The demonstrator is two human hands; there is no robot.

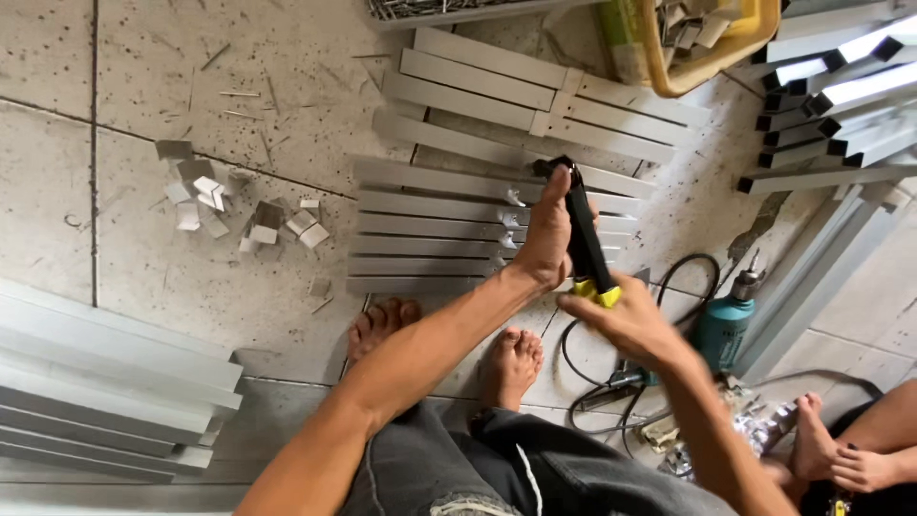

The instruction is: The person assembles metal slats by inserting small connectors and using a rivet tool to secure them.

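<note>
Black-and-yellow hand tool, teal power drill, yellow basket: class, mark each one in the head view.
black-and-yellow hand tool [585,239], head view, middle of its black handle
teal power drill [721,330], head view, its body
yellow basket [712,65], head view, its front rim

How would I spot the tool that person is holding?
Start at the grey metal frame of parallel slats lying on the tiled floor. Just above its right end, the left hand and right hand grip a slim black hand tool, the only item with yellow handle tips.

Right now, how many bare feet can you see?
3. Two belong to the person wearing the camera: one foot beside the grey slats, another foot next to it. A third foot, someone else's, is at the right. Others may be hidden.
</note>
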